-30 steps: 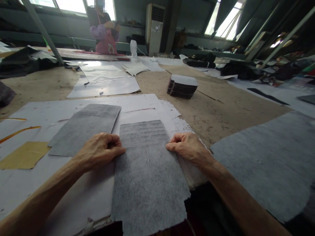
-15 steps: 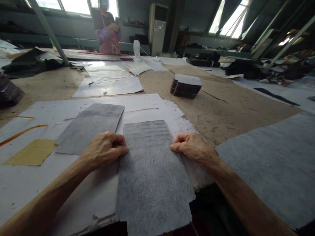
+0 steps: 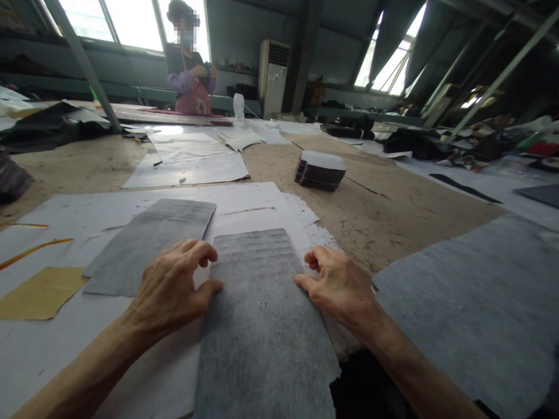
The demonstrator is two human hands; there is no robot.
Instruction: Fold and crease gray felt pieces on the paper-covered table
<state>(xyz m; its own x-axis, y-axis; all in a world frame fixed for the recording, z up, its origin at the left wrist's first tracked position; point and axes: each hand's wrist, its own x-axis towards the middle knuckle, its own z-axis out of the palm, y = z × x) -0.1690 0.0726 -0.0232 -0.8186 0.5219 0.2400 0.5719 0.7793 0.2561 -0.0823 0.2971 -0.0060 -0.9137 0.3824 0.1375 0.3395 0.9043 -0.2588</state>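
A grey felt sheet [image 3: 259,326] lies lengthwise in front of me on white paper [image 3: 244,201], its torn near end hanging over the table edge. My left hand [image 3: 172,288] rests at its left edge, fingers loosely spread, thumb touching the felt. At the right edge sits my right hand [image 3: 336,282], its fingers opened and the thumb on the felt. Neither hand grips anything. A second grey felt sheet [image 3: 146,241] lies just left of the first.
A yellow-brown scrap [image 3: 41,294] lies at far left. A stack of dark cut pieces [image 3: 321,170] stands on the brown table [image 3: 393,203] beyond. A large grey felt [image 3: 471,291] covers the right. A person in a pink apron [image 3: 190,81] stands far back.
Both hands were closed fists at the sheet's edges; now their fingers have opened. The view has tilted up slightly.
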